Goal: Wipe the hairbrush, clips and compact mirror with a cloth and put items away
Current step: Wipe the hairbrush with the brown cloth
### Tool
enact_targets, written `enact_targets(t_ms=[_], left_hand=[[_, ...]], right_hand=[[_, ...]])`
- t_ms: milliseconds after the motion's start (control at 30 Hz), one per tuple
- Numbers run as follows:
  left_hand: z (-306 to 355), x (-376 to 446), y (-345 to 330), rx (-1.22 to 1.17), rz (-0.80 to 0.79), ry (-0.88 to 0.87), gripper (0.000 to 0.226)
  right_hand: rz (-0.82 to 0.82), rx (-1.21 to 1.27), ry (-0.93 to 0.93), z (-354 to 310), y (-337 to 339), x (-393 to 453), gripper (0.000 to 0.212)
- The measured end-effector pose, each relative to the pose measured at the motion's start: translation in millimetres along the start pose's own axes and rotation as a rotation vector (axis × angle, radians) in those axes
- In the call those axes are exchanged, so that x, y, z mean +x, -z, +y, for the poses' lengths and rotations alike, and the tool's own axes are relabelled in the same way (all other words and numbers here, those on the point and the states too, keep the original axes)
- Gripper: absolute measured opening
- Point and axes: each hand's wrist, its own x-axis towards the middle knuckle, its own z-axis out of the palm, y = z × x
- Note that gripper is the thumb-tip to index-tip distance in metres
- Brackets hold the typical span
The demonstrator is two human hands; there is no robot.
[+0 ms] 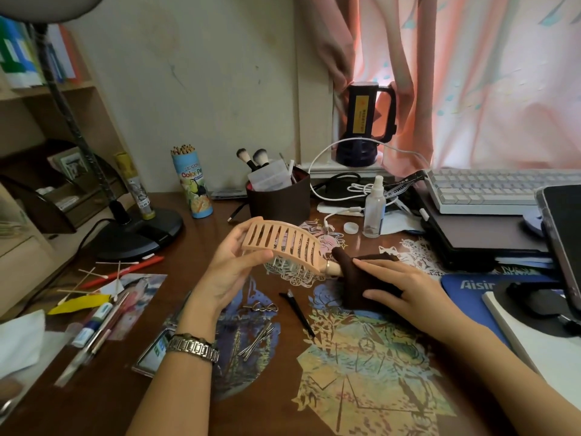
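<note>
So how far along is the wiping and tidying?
Nothing looks put away yet. In hand: the left hand holds the hairbrush while the right hand wraps the brown cloth round its handle. Left: the black clip and hairpins on the desk; I can't pick out the compact mirror.

Head-worn, downward over desk (276, 388)

Desk (270, 413) near edge between forearms: open, only flat decals. Centre: black clip (298, 313) and hairpins (256, 341) lie loose, low. Left edge crowded: lamp base (138, 234), cotton swabs (94, 278), pens (94, 335). Far edge blocked by brown holder (278, 199), pencil tube (193, 184), spray bottle (374, 209), cables (342, 190). Right edge walled by laptop (481, 240), keyboard (503, 190), mouse pad (471, 287).
</note>
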Motion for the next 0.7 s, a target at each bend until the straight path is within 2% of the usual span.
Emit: enact_targets(t_ms=[133,433,700], left_hand=[[4.8,-5.3,-1.2,0.075,0.009,-0.011,0.068],[20.3,-8.5,13.9,0.359,-0.039,0.05,0.08],[30.3,-16.9,36.1,0.295,0.017,0.012,0.088]], right_hand=[[-0.003,0.009,-0.023,-2.1,0.3,1.6,0.055],[-0.057,0.008,-0.053,-9.2,4.0,8.4,0.049],[-0.095,0.019,-0.086,-9.1,4.7,5.6,0.05]])
